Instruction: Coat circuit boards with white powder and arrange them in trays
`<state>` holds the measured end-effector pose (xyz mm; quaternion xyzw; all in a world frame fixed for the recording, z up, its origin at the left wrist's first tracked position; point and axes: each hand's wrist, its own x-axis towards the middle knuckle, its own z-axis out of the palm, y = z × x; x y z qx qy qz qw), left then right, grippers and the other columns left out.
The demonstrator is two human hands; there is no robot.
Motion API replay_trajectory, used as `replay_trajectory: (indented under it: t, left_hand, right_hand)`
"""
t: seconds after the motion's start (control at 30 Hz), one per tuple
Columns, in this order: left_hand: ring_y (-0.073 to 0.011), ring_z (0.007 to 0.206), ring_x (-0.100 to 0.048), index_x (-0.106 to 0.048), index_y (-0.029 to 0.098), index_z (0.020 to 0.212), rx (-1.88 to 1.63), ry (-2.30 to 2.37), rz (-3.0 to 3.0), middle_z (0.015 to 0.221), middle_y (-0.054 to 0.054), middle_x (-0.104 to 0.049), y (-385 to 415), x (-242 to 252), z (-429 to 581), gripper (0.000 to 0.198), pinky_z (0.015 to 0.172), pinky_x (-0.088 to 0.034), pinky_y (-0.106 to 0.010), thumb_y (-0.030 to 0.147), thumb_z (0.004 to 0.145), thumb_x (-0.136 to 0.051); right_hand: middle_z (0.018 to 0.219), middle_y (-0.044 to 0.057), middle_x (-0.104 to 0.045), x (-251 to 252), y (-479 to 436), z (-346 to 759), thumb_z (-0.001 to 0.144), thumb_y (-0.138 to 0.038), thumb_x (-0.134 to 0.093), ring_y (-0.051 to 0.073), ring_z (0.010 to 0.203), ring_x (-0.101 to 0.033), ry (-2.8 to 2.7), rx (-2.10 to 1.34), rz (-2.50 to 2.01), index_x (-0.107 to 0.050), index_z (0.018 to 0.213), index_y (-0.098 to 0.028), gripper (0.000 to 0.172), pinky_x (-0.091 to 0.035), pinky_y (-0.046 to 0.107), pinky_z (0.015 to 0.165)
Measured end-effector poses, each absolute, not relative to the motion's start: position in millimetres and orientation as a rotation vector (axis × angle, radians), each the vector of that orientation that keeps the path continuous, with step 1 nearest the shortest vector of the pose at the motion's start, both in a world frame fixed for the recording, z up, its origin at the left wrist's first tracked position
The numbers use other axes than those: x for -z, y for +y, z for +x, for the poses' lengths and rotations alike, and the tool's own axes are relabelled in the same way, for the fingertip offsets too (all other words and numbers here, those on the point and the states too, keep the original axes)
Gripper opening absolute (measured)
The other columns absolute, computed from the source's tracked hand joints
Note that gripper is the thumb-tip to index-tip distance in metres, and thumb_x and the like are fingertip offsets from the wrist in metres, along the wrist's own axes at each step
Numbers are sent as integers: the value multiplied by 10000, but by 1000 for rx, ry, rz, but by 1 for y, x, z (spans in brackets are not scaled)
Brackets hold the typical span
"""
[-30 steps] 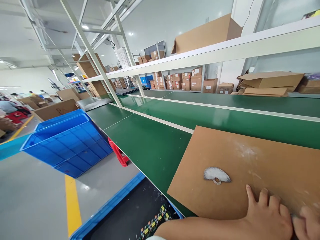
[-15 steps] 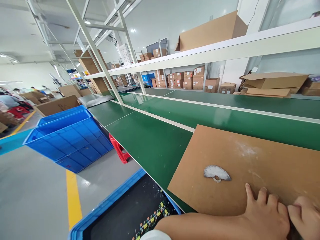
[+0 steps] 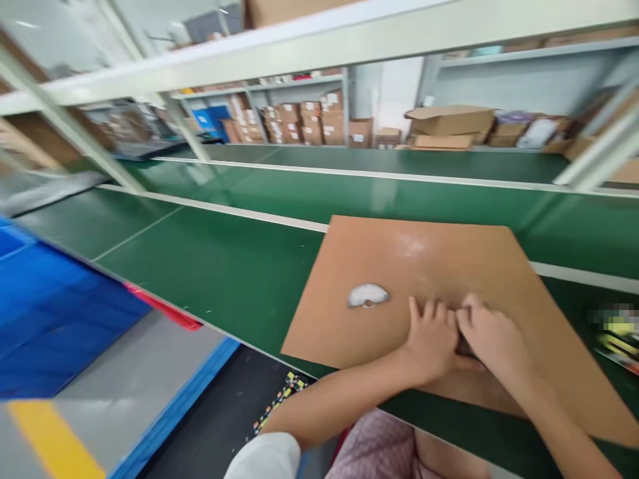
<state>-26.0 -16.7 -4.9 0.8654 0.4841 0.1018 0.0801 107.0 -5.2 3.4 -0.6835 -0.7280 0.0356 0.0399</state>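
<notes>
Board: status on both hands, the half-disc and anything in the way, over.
Left hand and right hand close together on board, grips unclear. Half-disc flat on board, apart from left hand. Nothing seen between them.

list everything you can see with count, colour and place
table: count unclear, green, across middle
cardboard sheet: one, brown, on table
half-round plate: one, whitish, on cardboard sheet, left part
long shelf: one, white, above table
boxes: many, brown, at back
bin: at least one, blue, left edge
tray: one, black, blue rim, below table's near edge
small parts: many, mixed colours, in tray
floor stripe: one, yellow, bottom left
plastic piece: one, red, by table edge
blurred item: one, yellow and black, right edge
left hand: one, bare, on cardboard sheet
right hand: one, bare, beside left hand
sleeve: one, white, bottom
</notes>
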Motion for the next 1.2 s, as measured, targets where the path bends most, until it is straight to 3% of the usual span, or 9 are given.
replay_trajectory:
  t: [0.2,0.4,0.8,1.07,1.2]
  left_hand:
    - [-346,1288,-321,-493,100,1158,-304,1451,2603,1331,-187,-449,-6,3,-23,646,1030,-218,-669,564,728,-620]
    - [-345,1291,-322,-434,91,1236,-352,1455,2573,1326,-186,-456,-4,4,-24,714,1035,-196,-667,573,736,-600]
    - [-346,1300,-308,-468,87,1170,-352,1541,2563,1360,-201,-421,4,2,-23,527,1029,-192,-659,485,832,-534]
    - [-333,1296,-315,-325,59,1344,-374,1547,2527,1372,-202,-409,6,1,-25,730,1047,-183,-642,530,825,-527]
    - [-333,1240,-366,-371,78,1337,-350,1532,2563,1375,-180,-419,6,0,-26,768,1059,-189,-612,567,780,-573]
  right_hand:
    - [822,78,-636,-26,-16,92,940,-191,-364,212,705,-621,-2166,-249,-2272,-490,980,-151,138,-263,266,521]
    - [824,82,-630,-29,7,92,901,-153,-378,203,714,-614,-2078,-294,-2201,-479,1001,-137,142,-295,261,537]
    - [803,119,-616,-25,6,96,887,-144,-380,230,678,-599,-2069,-212,-2102,-508,1006,-121,176,-372,280,576]
    - [736,3,-585,-16,7,144,858,-234,-389,164,667,-556,-1728,-647,-1612,-503,792,-192,138,-369,236,595]
    - [732,-9,-590,-18,17,169,848,-249,-423,157,665,-555,-1666,-647,-1664,-533,777,-194,143,-355,229,581]
